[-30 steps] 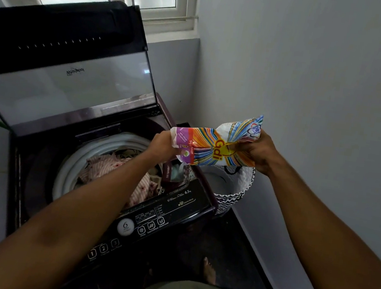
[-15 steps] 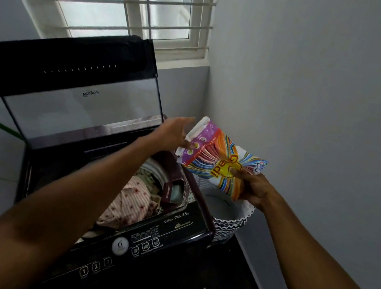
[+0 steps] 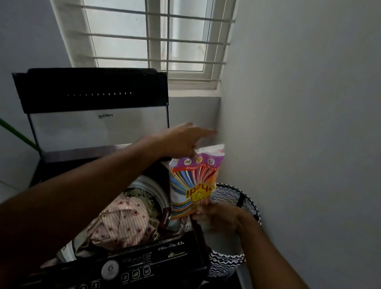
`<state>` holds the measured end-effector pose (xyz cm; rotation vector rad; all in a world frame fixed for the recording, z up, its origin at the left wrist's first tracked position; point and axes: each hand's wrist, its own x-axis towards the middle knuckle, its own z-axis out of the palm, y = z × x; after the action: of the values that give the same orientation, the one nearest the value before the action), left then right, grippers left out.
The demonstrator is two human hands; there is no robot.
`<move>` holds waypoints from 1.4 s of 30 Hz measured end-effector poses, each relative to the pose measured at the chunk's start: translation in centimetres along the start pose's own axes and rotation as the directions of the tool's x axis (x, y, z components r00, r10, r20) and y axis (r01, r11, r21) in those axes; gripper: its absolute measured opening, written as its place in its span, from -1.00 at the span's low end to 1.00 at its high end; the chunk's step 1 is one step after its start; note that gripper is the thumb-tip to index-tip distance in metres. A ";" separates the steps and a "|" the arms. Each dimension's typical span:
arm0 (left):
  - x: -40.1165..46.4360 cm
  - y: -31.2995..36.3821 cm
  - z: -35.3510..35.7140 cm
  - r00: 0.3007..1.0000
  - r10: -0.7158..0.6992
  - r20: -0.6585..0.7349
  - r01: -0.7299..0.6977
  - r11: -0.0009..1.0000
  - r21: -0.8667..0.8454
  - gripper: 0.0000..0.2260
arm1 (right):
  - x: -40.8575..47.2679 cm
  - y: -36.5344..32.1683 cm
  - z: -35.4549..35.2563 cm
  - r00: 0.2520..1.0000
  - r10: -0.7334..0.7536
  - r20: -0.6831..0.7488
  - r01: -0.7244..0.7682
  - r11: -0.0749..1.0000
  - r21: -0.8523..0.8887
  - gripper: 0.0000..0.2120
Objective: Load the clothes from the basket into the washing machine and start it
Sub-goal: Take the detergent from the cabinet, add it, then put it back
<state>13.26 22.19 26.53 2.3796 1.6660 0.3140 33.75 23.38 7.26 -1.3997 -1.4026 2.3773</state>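
The top-loading washing machine (image 3: 145, 262) stands with its lid (image 3: 95, 122) raised. Striped and patterned clothes (image 3: 123, 223) fill the drum. A colourful detergent packet (image 3: 193, 181) stands upright above the machine's right side. My right hand (image 3: 217, 217) grips its lower end. My left hand (image 3: 185, 138) pinches the packet's top edge, the index finger stretched toward the wall. The zigzag-patterned laundry basket (image 3: 225, 261) sits on the floor to the right of the machine, partly hidden by my right arm.
A white wall (image 3: 307, 135) runs close along the right side. A barred window (image 3: 152, 25) is behind the machine. The control panel (image 3: 109, 272) with numbered buttons faces me. A green line (image 3: 3, 124) crosses the left wall.
The packet turned from lying sideways to upright and rose. My left hand moved up to its top edge. My view tilted upward, showing more window.
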 end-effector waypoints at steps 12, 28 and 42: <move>-0.1 -0.6 5.6 0.990 -0.141 -0.024 0.137 0.985 -0.108 -0.44 | -1.9 -9.0 0.7 0.803 -0.536 -0.259 0.409 0.813 -0.414 -0.52; -4.8 -4.9 15.5 0.694 -0.703 -0.157 0.285 0.468 -0.836 -0.76 | -1.0 -7.1 -1.3 0.767 -0.577 -0.280 0.539 0.817 -0.205 -0.55; -5.6 -3.9 18.9 0.626 -0.774 -0.094 0.348 0.385 -0.855 -0.46 | 0.2 -5.9 -1.6 0.932 -0.364 0.008 0.340 0.863 -0.373 -0.55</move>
<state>13.52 17.12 7.07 0.9652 1.8776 1.2827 32.60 27.99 11.05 -1.1340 -1.9687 1.8932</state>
